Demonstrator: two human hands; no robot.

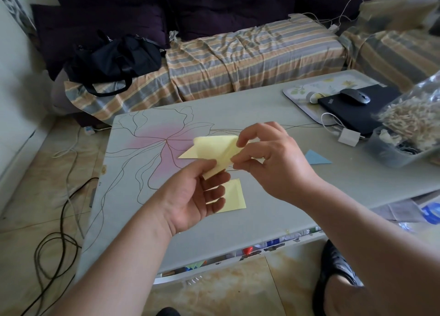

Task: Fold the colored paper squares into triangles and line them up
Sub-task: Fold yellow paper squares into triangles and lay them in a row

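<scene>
Both hands (238,172) on pale yellow paper (215,152) (half-folded, creased).

Black bag (114,61) rests on striped sofa (238,61). Mouse (355,96) sits on black laptop (352,115), near charger (348,137).

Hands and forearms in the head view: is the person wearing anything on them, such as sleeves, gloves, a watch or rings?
Nothing shows. The left hand and right hand are bare, with no gloves, and both forearms are uncovered as far as the frame edge, so no sleeve appears. No watch, bracelet or marking is visible at either wrist, and no ring on the fingers that show.
</scene>
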